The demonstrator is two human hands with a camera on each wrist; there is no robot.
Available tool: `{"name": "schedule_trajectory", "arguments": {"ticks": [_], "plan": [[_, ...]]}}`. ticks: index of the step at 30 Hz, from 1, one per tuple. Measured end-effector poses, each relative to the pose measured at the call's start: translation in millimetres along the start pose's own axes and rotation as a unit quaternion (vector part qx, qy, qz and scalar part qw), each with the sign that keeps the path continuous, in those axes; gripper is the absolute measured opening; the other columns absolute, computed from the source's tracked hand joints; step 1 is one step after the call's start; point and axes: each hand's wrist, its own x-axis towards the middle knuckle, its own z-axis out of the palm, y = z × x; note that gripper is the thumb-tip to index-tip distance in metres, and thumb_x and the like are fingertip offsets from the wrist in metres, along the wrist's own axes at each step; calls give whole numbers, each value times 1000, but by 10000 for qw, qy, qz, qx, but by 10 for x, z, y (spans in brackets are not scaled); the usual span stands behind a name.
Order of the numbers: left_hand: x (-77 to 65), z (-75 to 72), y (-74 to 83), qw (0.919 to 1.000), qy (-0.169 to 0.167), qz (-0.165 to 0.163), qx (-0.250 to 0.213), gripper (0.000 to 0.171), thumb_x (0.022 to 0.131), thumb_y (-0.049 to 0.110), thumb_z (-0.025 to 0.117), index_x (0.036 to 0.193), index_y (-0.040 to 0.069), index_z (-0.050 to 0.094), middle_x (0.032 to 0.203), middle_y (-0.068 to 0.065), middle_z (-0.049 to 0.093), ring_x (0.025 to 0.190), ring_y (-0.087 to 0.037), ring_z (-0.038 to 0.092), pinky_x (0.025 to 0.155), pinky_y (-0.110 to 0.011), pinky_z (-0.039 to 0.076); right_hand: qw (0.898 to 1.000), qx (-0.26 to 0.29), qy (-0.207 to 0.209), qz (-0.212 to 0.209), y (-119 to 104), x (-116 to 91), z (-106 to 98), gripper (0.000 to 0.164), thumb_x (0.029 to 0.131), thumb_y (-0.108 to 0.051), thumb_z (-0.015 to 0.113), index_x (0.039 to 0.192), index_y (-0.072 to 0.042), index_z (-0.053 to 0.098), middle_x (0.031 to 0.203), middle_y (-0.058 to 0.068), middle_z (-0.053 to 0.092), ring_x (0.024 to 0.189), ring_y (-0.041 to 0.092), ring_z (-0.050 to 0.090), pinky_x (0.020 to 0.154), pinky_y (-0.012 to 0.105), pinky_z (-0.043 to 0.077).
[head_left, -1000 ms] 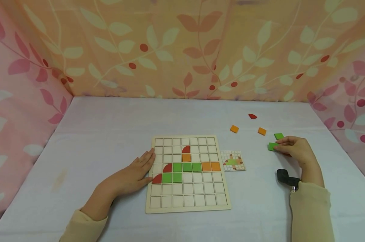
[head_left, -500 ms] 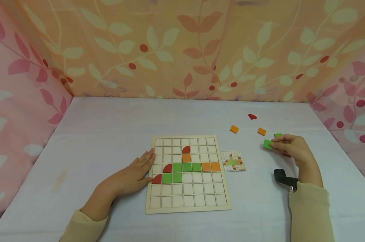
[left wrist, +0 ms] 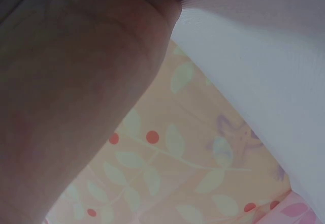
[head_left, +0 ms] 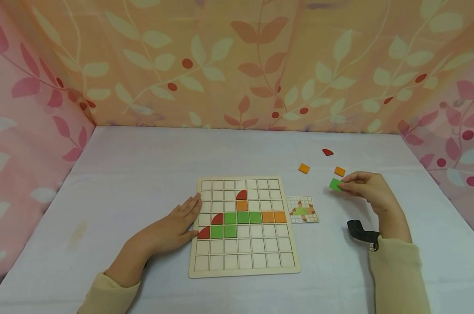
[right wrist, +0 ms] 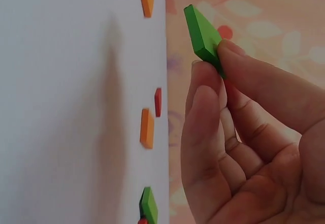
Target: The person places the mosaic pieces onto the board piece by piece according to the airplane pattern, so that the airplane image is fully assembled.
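A square green tile [head_left: 335,184] is pinched between thumb and fingertips of my right hand [head_left: 372,189], lifted off the table; the right wrist view shows the same green tile [right wrist: 204,36] held at one end. My left hand [head_left: 172,226] lies with straight fingers against the left edge of the wooden grid board [head_left: 252,260]. On the board sit red quarter-round tiles [head_left: 242,195], green square tiles [head_left: 243,217] and orange square tiles [head_left: 267,216]. In the left wrist view the hand [left wrist: 81,71] fills the left side, its fingertips mostly out of sight.
A small pattern card [head_left: 302,209] lies beside the board's right edge. Behind the right hand are two orange tiles [head_left: 304,168] and a red quarter-round tile [head_left: 328,152]. In the right wrist view another green tile [right wrist: 149,203] lies on the table. A patterned curtain [head_left: 205,65] surrounds the table.
My right hand has lifted the green tile off the table and carried it leftward, toward the board. The left hand and the board have stayed put.
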Motion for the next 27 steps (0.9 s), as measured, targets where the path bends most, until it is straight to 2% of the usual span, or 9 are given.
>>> {"name": "schedule_trajectory", "arguments": {"ticks": [5,11,15,22,27], "plan": [[-1,3,-8,10000,-11,12,-22,70,96,20,53,148,-5,13,157,-16,2,143,-34,4,112,-53,12,9993,196,-178,-270,-107,-9,111,20,86,-12,70,95,5,65,84,-8,62,72,5,65,69,19,54],[5,14,-24,10000,-9,13,0,70,96,21,52,149,-4,13,157,-15,1,143,-33,3,113,-53,12,9985,178,-417,-306,-224,-23,209,31,86,-9,69,103,15,59,79,-6,66,73,8,67,68,21,55],[2,15,-24,10000,6,0,13,70,96,22,52,149,-3,13,157,-14,1,143,-33,4,113,-52,12,9982,112,-481,-332,-283,-39,267,32,86,-8,69,104,15,58,77,-5,68,73,7,66,69,21,55],[-5,11,-8,10000,28,18,2,70,96,21,52,149,-4,13,157,-14,2,143,-33,4,113,-51,13,9954,-37,-677,-670,-398,-92,399,28,85,-8,70,99,14,59,81,0,67,74,10,66,69,25,55],[-5,10,-4,10000,17,4,-7,70,97,21,52,149,-3,12,157,-14,1,143,-32,4,113,-51,12,9939,-217,-828,-688,-463,-128,523,25,84,-8,70,97,11,60,80,7,68,74,18,66,68,28,56]]}}
